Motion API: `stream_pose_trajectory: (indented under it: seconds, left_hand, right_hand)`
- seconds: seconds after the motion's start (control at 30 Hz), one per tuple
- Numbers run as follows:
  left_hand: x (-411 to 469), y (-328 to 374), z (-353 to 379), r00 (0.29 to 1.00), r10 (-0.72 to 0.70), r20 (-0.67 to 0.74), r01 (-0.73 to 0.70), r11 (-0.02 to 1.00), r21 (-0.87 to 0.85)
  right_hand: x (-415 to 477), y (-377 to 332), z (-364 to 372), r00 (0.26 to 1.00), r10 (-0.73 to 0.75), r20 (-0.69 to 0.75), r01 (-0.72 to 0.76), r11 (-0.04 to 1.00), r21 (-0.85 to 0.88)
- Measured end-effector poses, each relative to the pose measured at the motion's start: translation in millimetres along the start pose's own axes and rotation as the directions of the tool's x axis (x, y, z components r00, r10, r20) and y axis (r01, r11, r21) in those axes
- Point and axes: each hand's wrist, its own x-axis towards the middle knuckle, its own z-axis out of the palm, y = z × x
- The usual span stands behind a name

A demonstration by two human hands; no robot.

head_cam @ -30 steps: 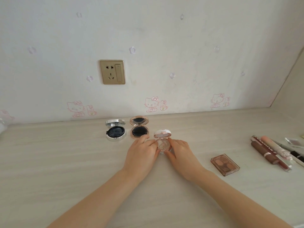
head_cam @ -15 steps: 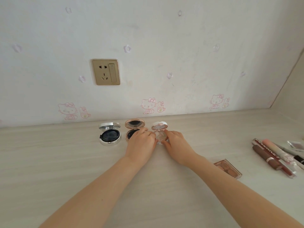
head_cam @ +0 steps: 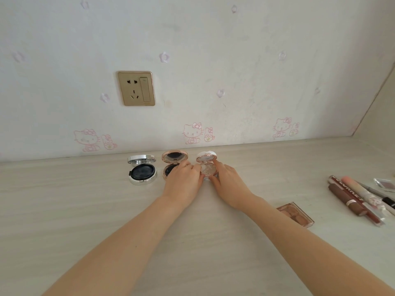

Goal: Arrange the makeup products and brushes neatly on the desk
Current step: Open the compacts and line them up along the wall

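Note:
Three open round compacts stand in a row near the wall: a silver compact (head_cam: 142, 170), a rose-gold compact (head_cam: 173, 160) and a small white compact (head_cam: 207, 165) with a pale pressed powder. My left hand (head_cam: 183, 183) and my right hand (head_cam: 229, 184) hold the white compact from both sides, fingers curled round its base. My left hand covers part of the rose-gold compact's base. A brown eyeshadow palette (head_cam: 296, 213) lies flat to the right, partly behind my right forearm.
A heap of lip glosses, tubes and pencils (head_cam: 359, 198) lies at the desk's right edge, with a small clear case (head_cam: 384, 184) behind it. A gold wall socket (head_cam: 136, 88) sits above the compacts. The side wall closes the right corner.
Both hands have carried the white compact away from me toward the wall, into line with the other two compacts. The other items have not moved.

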Motion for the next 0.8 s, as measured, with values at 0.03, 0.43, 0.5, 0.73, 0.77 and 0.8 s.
stream_pose_trajectory:
  seconds: [0.03, 0.43, 0.5, 0.73, 0.77, 0.8]
  left_hand:
    - [-1, 1, -1, 1.0, -0.004, -0.002, 0.004, 1.0, 0.002]
    - [-37, 34, -18, 0.992, 0.095, -0.078, -0.101, 0.992, -0.075]
    - [-43, 48, -18, 0.989, 0.131, -0.063, -0.137, 0.985, -0.103]
    - [-54, 105, -16, 0.987, 0.158, -0.034, -0.161, 0.951, -0.265]
    - [-56, 112, -15, 0.987, 0.161, -0.027, -0.162, 0.946, -0.279]
    - [-57, 119, -14, 0.986, 0.164, -0.021, -0.163, 0.942, -0.292]
  right_hand:
    - [-1, -1, 0, 1.0, 0.008, -0.005, -0.008, 1.0, 0.009]
    - [-61, 24, -47, 0.994, 0.097, -0.042, -0.102, 0.988, -0.115]
    - [-75, 30, -58, 0.991, 0.12, -0.067, -0.127, 0.984, -0.124]
    - [-123, 59, -88, 0.967, 0.222, -0.127, -0.239, 0.961, -0.142]
    - [-128, 64, -91, 0.962, 0.236, -0.135, -0.255, 0.956, -0.148]
    - [-133, 67, -94, 0.958, 0.249, -0.143, -0.27, 0.951, -0.154]
